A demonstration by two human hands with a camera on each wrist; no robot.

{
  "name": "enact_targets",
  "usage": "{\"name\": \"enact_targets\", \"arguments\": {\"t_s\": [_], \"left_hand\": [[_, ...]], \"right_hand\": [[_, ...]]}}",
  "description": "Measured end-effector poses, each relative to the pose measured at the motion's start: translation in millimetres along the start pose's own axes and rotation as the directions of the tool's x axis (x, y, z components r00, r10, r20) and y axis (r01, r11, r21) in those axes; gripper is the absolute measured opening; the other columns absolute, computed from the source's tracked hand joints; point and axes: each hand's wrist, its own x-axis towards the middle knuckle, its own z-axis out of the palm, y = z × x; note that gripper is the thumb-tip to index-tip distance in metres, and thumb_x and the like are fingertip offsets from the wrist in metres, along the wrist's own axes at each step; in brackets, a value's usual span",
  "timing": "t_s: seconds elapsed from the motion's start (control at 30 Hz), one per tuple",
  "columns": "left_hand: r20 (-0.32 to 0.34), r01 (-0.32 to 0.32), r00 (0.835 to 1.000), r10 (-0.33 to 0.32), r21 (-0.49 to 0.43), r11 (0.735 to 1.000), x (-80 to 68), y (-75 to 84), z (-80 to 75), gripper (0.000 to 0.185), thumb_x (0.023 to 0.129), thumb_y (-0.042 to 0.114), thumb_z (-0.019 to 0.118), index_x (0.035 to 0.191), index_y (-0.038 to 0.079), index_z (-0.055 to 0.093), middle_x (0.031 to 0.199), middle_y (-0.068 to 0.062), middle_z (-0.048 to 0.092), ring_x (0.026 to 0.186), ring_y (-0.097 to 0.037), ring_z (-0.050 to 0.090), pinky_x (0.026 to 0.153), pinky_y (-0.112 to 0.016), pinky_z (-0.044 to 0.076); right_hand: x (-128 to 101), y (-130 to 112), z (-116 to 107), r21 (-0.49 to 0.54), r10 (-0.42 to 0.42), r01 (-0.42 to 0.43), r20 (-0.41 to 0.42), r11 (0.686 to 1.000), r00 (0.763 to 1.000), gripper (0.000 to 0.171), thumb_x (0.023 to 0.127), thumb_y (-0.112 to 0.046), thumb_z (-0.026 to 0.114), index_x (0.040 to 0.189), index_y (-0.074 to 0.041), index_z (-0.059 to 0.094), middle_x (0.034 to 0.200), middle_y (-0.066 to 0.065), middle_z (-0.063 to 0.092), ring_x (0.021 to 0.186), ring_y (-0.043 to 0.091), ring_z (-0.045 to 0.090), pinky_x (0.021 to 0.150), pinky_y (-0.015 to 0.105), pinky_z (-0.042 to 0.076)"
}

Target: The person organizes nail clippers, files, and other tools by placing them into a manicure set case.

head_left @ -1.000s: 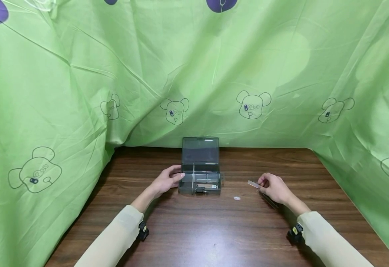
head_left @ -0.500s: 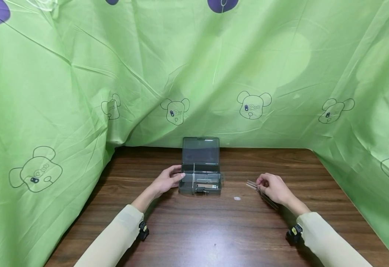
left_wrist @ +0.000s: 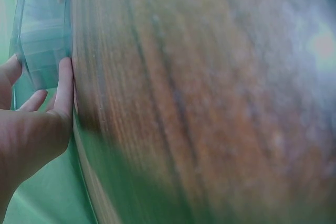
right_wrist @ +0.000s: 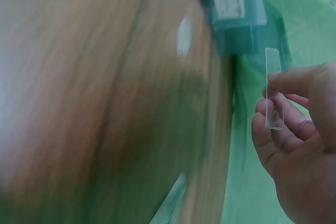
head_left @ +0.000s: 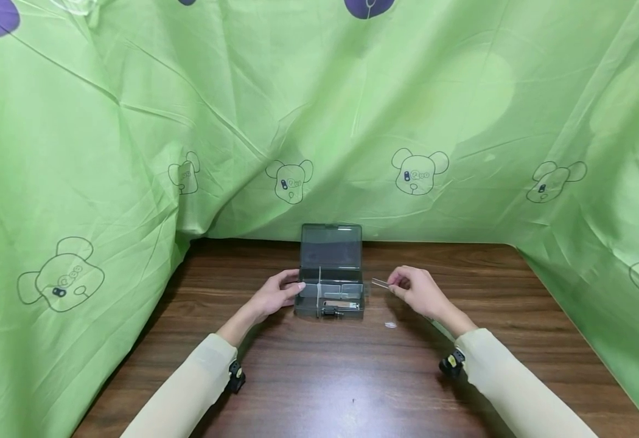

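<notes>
Nothing here can be read as words or numbers. The green cloth (head_left: pixel 133 121) carries only printed bear-head outlines (head_left: pixel 420 171), no lettering. A pale label (right_wrist: pixel 229 3) sits inside the grey box (head_left: pixel 330 286), but it looks too blurred to make out any print.

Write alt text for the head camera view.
A right hand pinches a clear slide just right of an open grey compartment box, which the left hand grips, on a wooden table. Green bear-print cloth hangs behind.
</notes>
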Motion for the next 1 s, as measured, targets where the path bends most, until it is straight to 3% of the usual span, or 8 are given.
{"name": "enact_targets", "arguments": {"t_s": [0.43,0.77,1.0], "left_hand": [[0.014,0.002,1.000,-0.002,0.005,1.000,0.2,0.4,-1.5,0.065,0.106,0.026,0.069,0.161,0.004,0.040,0.157,-0.023,0.047,0.136,-0.037,0.056,0.107,-0.050,0.055],[0.013,0.005,1.000,-0.005,-0.010,1.000,-0.7,2.1,-0.9,0.065,0.106,0.025,0.069,0.161,0.004,0.040,0.157,-0.023,0.047,0.136,-0.037,0.056,0.107,-0.050,0.055],[0.009,0.005,1.000,-0.005,-0.012,1.000,-1.7,2.7,0.6,0.064,0.106,0.024,0.069,0.160,0.004,0.042,0.155,-0.022,0.050,0.135,-0.036,0.057,0.106,-0.050,0.055]], "right_hand": [[47,-40,30,0.049,-0.086,0.085,0.022,0.995,0.996,0.005,0.095,-0.003,0.078,0.094,-0.006,0.073,0.086,-0.001,0.069,0.079,0.014,0.063,0.072,0.030,0.057],[67,-50,53,0.091,-0.050,0.045,0.048,0.995,0.998,0.014,0.094,-0.001,0.078,0.088,-0.013,0.072,0.083,-0.003,0.068,0.078,0.014,0.063,0.071,0.029,0.056],[71,-54,67,0.066,-0.028,0.024,0.054,0.998,0.998,0.013,0.095,-0.001,0.078,0.088,-0.012,0.072,0.084,-0.003,0.068,0.078,0.012,0.062,0.072,0.028,0.056]]}}
